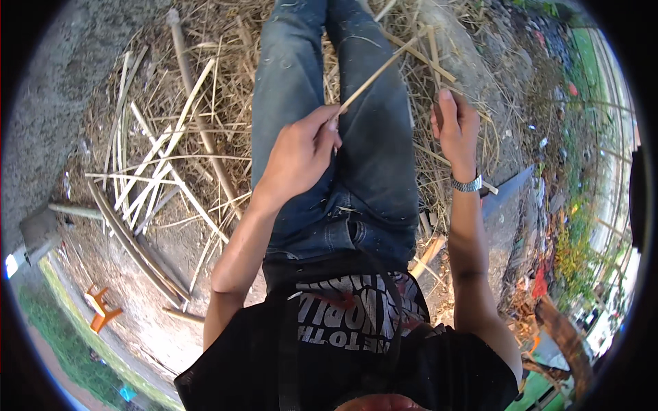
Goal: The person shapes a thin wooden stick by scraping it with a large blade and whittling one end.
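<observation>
My left hand [299, 152] is closed in a pinch round a thin, pale wooden strip [375, 75], above my jeans-clad thighs. From the fingers the strip slants up and to the right, past my right leg. My right hand [458, 130], with a metal-banded watch on its wrist, is off to the right of my leg. Its fingers are curled round something narrow and dark that I cannot make out, and the thumb lies along it. Just beyond that hand, a flat light-brown piece [433, 51] points away; whether it touches the hand is unclear.
Pale split strips [154, 161] lie crisscrossed on the left over shavings [233, 103]. A long pole [195, 103] and curved dark sticks [137, 243] lie near them. A saw blade [508, 190] rests by my right forearm. An orange object [103, 309] lies far left.
</observation>
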### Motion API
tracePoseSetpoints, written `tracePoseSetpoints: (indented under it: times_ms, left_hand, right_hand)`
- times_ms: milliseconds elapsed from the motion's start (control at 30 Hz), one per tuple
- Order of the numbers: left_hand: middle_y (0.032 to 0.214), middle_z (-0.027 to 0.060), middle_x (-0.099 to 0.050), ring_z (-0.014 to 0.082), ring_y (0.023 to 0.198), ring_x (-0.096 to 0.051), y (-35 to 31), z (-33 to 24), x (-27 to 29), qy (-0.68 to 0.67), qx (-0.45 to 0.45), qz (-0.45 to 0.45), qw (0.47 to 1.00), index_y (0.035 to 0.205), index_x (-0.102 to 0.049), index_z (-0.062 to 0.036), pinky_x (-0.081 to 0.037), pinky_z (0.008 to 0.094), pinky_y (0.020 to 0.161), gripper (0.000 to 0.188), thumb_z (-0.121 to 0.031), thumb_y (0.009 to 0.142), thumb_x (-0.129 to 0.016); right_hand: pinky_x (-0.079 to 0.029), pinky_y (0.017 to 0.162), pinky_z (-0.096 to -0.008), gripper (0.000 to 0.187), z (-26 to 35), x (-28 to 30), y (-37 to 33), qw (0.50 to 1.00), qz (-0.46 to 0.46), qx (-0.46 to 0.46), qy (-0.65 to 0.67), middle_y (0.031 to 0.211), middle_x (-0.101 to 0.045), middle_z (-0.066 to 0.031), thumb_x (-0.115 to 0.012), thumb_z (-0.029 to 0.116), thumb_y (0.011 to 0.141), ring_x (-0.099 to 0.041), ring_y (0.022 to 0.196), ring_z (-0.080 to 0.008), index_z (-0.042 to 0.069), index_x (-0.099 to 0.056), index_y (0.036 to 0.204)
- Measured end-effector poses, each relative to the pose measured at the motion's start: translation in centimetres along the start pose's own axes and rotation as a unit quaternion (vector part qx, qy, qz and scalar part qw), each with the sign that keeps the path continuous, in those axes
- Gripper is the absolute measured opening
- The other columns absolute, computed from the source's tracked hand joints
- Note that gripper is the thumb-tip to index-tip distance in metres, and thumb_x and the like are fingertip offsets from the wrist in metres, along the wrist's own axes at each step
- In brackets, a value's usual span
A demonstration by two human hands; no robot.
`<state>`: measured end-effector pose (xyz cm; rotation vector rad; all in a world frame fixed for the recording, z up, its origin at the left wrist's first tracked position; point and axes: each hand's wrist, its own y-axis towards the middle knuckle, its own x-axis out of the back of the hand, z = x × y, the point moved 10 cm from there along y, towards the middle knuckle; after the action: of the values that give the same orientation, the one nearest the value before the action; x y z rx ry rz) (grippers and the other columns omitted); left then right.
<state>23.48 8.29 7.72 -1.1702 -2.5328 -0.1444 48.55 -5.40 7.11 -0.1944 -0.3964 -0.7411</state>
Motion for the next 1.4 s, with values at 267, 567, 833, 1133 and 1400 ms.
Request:
tracePoseSetpoints:
  times_ms: [267,567,833,1133,1400]
  left_hand:
    - [0.113,0.0188,-0.075,0.0409,0.105,-0.072,17.6,-4.9,-22.4,0.311,-0.202,0.185,0.910,0.127,-0.073,-0.0102,-0.057,0.0527,0.089,0.033,-0.009,0.098,-0.056]
    - [0.104,0.0214,-0.077,0.0404,0.098,-0.076,18.6,2.9,-39.6,0.401,-0.219,0.324,0.828,0.117,-0.072,-0.0070,-0.061,0.0539,0.083,0.028,-0.009,0.092,-0.059]
    - [0.098,0.0212,-0.077,0.0404,0.094,-0.077,20.6,4.1,-39.8,0.400,-0.208,0.325,0.831,0.124,-0.070,-0.0064,-0.062,0.0532,0.080,0.034,-0.005,0.093,-0.057]
    - [0.099,0.0226,-0.076,0.0409,0.095,-0.077,21.0,4.4,-39.4,0.380,-0.197,0.327,0.842,0.121,-0.072,-0.0048,-0.061,0.0537,0.083,0.032,-0.005,0.094,-0.054]
    - [0.106,0.0236,-0.075,0.0408,0.103,-0.074,25.3,5.4,-39.6,0.421,-0.201,0.290,0.835,0.115,-0.069,-0.0029,-0.059,0.0533,0.088,0.025,-0.011,0.102,-0.049]
  right_hand:
    - [-0.038,0.041,-0.0248,0.049,-17.9,10.3,-8.1,0.931,-0.300,-0.132,0.160,0.061,-0.052,0.0000,-0.053,0.046,0.111,-0.050,0.048,-0.0091,0.005,-0.060,0.084]
    - [-0.047,0.065,-0.0495,0.066,-30.0,12.0,-10.7,0.887,-0.357,-0.250,-0.153,0.071,-0.065,-0.0219,-0.046,0.055,0.110,-0.062,0.065,-0.0376,-0.002,-0.066,0.082]
    - [-0.046,0.065,-0.0536,0.059,-32.7,11.3,-9.0,0.892,-0.327,-0.255,-0.180,0.072,-0.062,-0.0256,-0.053,0.052,0.109,-0.061,0.068,-0.0465,-0.001,-0.059,0.084]
    - [-0.045,0.058,-0.0519,0.050,-30.2,11.5,-7.3,0.916,-0.319,-0.175,-0.169,0.068,-0.061,-0.0243,-0.054,0.046,0.109,-0.061,0.063,-0.0469,0.001,-0.057,0.088]
    - [-0.045,0.058,-0.0497,0.054,-30.9,12.7,-7.0,0.924,-0.290,-0.173,-0.178,0.066,-0.060,-0.0236,-0.054,0.047,0.109,-0.059,0.060,-0.0437,-0.002,-0.058,0.088]
